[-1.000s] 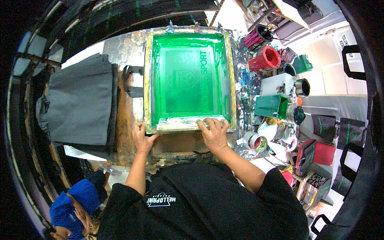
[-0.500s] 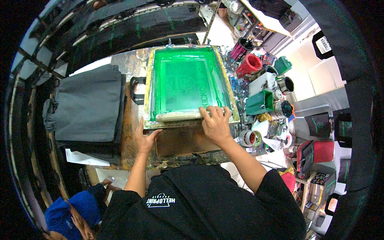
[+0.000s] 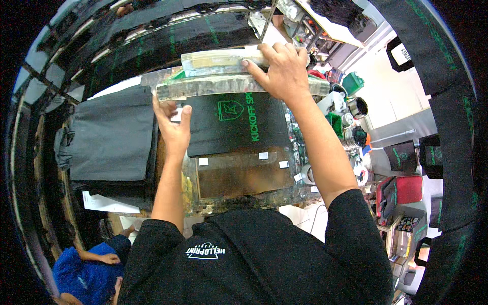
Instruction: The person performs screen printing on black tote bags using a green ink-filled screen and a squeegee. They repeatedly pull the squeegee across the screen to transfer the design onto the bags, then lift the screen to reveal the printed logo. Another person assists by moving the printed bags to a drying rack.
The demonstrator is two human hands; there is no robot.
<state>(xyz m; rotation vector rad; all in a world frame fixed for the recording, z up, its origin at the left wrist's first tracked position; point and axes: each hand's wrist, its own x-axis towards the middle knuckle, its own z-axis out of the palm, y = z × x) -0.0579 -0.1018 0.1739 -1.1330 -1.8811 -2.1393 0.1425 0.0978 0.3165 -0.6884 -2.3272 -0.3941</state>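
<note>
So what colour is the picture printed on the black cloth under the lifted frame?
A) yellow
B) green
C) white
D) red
B: the black cloth on the board shows a green emblem and green lettering, uncovered now that the right hand holds the screen frame raised at its near edge.
</note>
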